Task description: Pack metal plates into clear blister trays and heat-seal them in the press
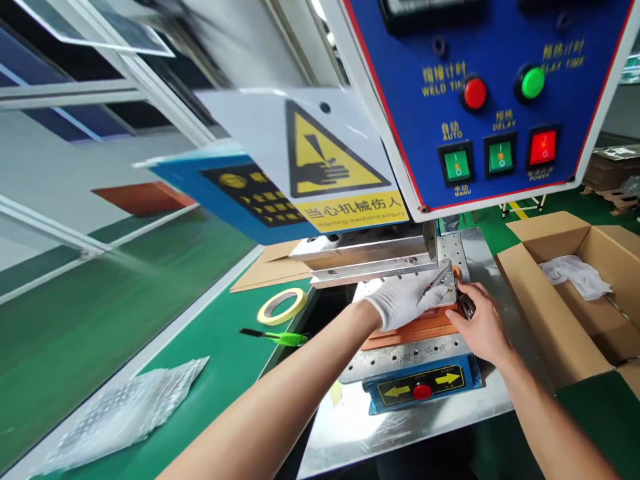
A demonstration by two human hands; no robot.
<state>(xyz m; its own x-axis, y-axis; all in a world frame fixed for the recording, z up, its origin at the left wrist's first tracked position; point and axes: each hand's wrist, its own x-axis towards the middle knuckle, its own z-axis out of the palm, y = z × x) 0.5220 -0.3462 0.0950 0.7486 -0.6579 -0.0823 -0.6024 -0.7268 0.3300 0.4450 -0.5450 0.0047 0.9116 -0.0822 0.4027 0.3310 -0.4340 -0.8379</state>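
Note:
My left hand (403, 300), in a white glove, reaches over the fixture under the press head. A slim pointed metal tool (439, 277), perhaps tweezers, sticks out from its closed fingers. Bare, my right hand (483, 320) curls round the fixture's right edge, thumb and fingers about a small dark metal clamp (467, 307). An orange-brown plate (400, 333) lies beneath both hands, on a drilled metal base plate (400, 359). What the gloved fingers cover is hidden.
The press head (370, 261) hangs just above my left hand; a blue control panel (480, 127) and warning sign (330, 157) overhang. Tape roll (263, 316), green-handled cutter (286, 339) and plastic bag (130, 413) lie left. A cardboard box (560, 327) stands right. A red button (423, 391) fronts the base.

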